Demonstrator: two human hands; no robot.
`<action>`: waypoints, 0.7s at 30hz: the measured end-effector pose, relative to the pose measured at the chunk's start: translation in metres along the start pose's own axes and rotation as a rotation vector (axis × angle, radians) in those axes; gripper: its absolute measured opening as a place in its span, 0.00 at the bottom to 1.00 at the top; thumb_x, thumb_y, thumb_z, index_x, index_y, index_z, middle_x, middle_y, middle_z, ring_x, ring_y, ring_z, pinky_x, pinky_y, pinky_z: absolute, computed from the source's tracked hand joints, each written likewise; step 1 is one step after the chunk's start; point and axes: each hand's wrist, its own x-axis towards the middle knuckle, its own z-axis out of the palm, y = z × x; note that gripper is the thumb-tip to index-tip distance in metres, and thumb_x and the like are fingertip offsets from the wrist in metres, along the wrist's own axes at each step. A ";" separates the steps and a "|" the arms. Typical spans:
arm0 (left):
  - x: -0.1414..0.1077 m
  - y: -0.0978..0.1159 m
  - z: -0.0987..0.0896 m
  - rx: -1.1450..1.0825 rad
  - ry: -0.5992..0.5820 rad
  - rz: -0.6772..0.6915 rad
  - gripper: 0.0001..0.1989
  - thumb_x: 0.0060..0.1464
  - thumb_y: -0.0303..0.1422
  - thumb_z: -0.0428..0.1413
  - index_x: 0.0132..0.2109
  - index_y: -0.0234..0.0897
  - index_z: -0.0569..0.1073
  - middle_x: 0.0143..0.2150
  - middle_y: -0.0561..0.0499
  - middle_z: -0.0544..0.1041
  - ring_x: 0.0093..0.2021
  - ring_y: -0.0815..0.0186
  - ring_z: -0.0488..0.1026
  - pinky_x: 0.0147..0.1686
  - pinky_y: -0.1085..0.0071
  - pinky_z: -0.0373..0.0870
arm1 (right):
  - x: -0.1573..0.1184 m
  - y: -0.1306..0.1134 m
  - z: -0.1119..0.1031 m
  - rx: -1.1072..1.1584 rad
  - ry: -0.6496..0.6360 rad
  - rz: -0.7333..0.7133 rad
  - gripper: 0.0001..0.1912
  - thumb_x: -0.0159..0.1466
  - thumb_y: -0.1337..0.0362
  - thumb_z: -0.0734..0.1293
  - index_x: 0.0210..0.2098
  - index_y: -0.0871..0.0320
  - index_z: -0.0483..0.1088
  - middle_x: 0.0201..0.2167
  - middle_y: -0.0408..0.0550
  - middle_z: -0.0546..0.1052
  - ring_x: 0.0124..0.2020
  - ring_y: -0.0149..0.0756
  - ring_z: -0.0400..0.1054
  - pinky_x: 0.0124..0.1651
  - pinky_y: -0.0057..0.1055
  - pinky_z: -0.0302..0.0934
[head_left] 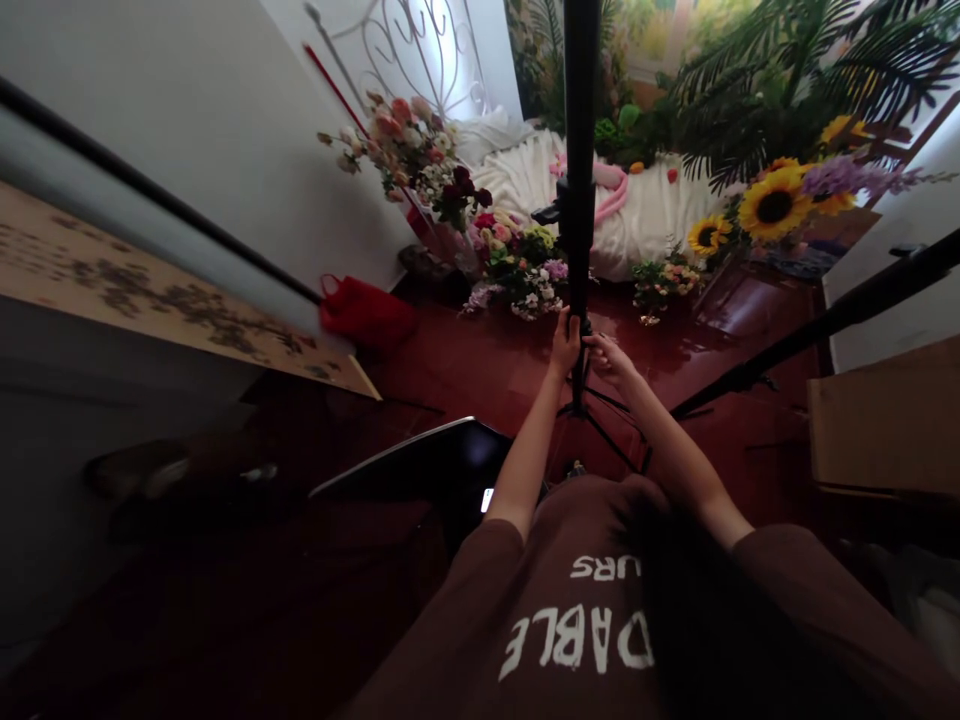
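A black light stand (577, 230) rises upright in front of me, its legs spread on the dark red floor. My left hand (565, 345) is wrapped round its pole from the left, low down near a joint. From the right, my right hand (606, 357) is closed at the same height, its fingers pinching at the stand's side where a knob seems to be; the small part itself is hidden by the fingers. Above the hands, a clamp knob (547, 213) sticks out to the left of the pole.
Flower bunches (517, 260) and sunflowers (775, 207) flank a white draped cloth (510, 165). A second black pole (825, 330) slants in at right, near a cardboard box (885, 420). At left are a red bag (367, 312) and a painted panel (187, 300); a dark screen-like panel (427, 460) sits close by.
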 end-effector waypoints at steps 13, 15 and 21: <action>-0.001 0.005 0.001 -0.146 0.020 -0.040 0.19 0.58 0.47 0.56 0.50 0.41 0.73 0.51 0.43 0.76 0.61 0.60 0.69 0.61 0.62 0.64 | -0.013 -0.086 0.061 -1.281 0.111 -1.024 0.45 0.64 0.47 0.65 0.70 0.56 0.39 0.67 0.60 0.53 0.70 0.55 0.47 0.65 0.58 0.54; -0.001 0.005 0.001 -0.133 0.001 -0.040 0.21 0.58 0.48 0.56 0.51 0.40 0.73 0.52 0.42 0.76 0.62 0.60 0.68 0.63 0.61 0.63 | 0.002 -0.092 0.078 -1.321 0.092 -1.107 0.44 0.67 0.47 0.60 0.71 0.56 0.33 0.69 0.60 0.49 0.72 0.57 0.41 0.67 0.62 0.47; -0.004 0.010 -0.002 -0.168 -0.053 -0.059 0.24 0.57 0.53 0.54 0.50 0.39 0.73 0.41 0.45 0.79 0.54 0.60 0.74 0.54 0.66 0.71 | 0.055 -0.103 0.082 -1.377 0.065 -1.156 0.32 0.72 0.57 0.51 0.71 0.60 0.39 0.68 0.62 0.52 0.67 0.60 0.55 0.61 0.60 0.57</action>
